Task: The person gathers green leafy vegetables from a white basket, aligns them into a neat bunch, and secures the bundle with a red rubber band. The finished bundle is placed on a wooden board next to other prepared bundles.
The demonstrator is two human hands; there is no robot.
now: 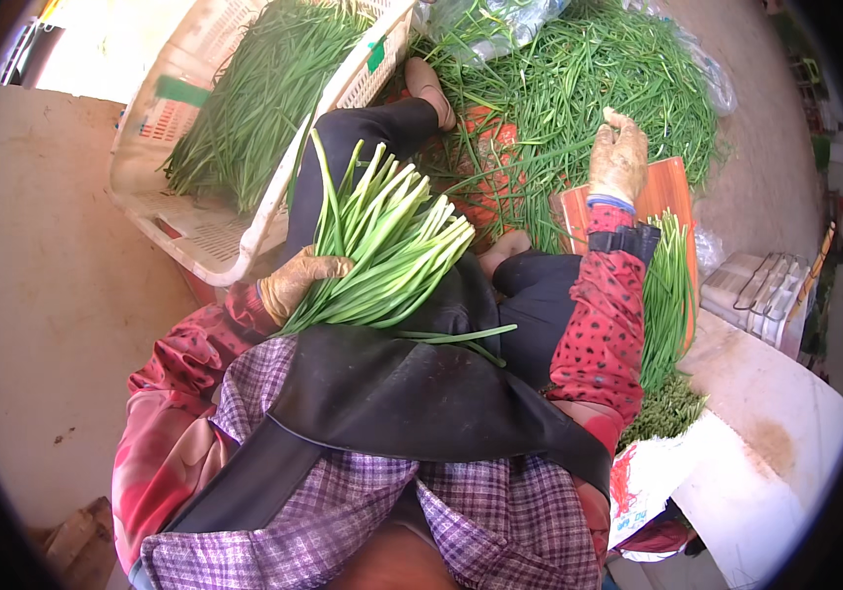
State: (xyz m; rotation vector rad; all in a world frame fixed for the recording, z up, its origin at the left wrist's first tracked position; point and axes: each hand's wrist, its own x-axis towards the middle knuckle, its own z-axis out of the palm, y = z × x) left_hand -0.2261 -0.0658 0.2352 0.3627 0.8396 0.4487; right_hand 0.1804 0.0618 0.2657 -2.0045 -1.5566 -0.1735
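My left hand, in a soiled tan glove, grips a thick bunch of green stalks, probably garlic chives. Their pale cut ends fan up and to the right over my lap. A few loose stalks lie across my black apron. Farther out, my gloved right hand is over the near right side of a large loose pile of the same greens. Its fingers are bent, and whether a stalk is between them cannot be told. Below that wrist is a wood-grain board.
A white plastic crate of greens leans at my left. Trimmed stalks lie along the board at my right, beside a white printed sack. Clear plastic film edges the pile. Stacked pale trays stand farther right.
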